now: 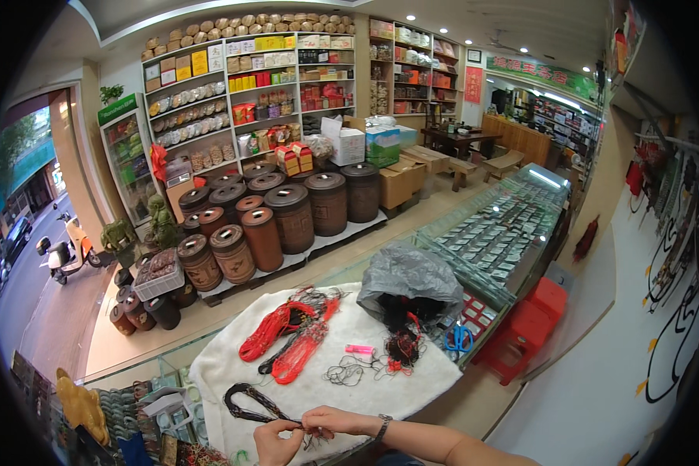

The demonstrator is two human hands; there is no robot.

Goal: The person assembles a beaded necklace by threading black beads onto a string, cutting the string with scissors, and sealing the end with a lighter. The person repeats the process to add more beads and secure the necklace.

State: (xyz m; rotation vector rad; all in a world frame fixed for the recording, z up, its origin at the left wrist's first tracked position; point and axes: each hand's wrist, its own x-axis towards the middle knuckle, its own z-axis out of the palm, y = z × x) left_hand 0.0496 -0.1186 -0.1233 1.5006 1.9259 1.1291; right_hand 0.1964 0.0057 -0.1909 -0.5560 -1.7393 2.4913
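Observation:
My left hand and my right hand meet at the near edge of a white furry cloth. Both are closed with fingertips pinched on the end of a looped bundle of black cords, which lies out to the left on the cloth. Thin strands hang below the fingers. Farther off lie bundles of red cord and a mixed red and black hank. Right of them are a small pink lighter and loose thin black threads.
A grey plastic bag spills black and red cords at the cloth's far right. Blue-handled scissors lie beside it on the glass display counter. Red stools stand to the right. A gold ornament sits at left.

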